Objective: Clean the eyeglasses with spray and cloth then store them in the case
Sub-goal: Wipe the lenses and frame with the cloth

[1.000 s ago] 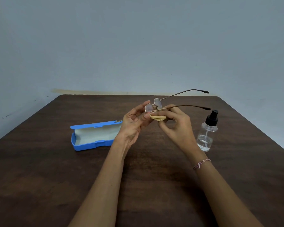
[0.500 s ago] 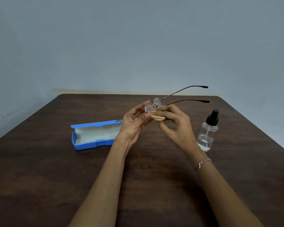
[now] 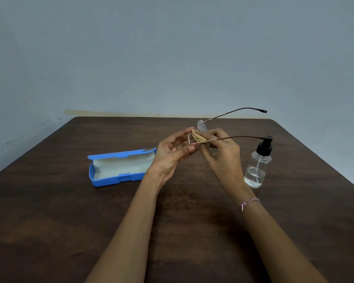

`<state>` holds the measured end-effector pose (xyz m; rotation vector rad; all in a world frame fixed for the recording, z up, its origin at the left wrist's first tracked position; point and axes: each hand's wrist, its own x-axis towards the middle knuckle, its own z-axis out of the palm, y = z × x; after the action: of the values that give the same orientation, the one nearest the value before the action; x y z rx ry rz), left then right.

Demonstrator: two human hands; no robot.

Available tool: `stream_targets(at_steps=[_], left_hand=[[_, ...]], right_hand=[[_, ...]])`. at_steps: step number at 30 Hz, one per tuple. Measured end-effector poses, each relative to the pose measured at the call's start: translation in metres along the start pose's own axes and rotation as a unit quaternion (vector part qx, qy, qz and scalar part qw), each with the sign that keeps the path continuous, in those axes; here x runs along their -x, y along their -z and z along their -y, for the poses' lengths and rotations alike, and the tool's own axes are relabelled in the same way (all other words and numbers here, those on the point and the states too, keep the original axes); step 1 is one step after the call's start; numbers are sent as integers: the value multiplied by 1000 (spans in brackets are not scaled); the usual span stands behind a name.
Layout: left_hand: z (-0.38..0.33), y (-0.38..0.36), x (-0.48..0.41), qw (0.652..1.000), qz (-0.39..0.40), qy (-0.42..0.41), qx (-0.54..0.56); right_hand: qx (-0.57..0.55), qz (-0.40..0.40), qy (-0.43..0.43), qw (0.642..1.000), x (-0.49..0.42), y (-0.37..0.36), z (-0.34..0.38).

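Dark table [image 3: 70, 221]; thin brown-wire eyeglasses [image 3: 202, 126], unfolded.

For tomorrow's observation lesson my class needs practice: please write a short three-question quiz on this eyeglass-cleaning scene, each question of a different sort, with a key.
1. True or false: the blue case lies open on the table.
2. Where is the spray bottle? A: lying in the case. B: standing on the table, to the right of the right hand. C: tipped over on the table.
3. Fill in: the cloth is held against the eyeglasses, whose temples are ___.
Key: 1 true; 2 B; 3 unfolded.
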<state>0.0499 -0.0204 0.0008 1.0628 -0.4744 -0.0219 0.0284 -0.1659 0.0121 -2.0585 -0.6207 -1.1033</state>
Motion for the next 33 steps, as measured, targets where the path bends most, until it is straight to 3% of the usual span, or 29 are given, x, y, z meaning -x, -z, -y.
stream_targets(at_steps=[12,20,33], left_hand=[[-2,2,-1,998,-51,-31,16],[-2,7,-3,995,-78,-38,42],[-4,4,-3,995,-48,-3,89]], right_hand=[[-15,15,-39,999,0,1,0],[-86,67,20,994,1,2,6],[-45,34,4,998,-1,6,-2]])
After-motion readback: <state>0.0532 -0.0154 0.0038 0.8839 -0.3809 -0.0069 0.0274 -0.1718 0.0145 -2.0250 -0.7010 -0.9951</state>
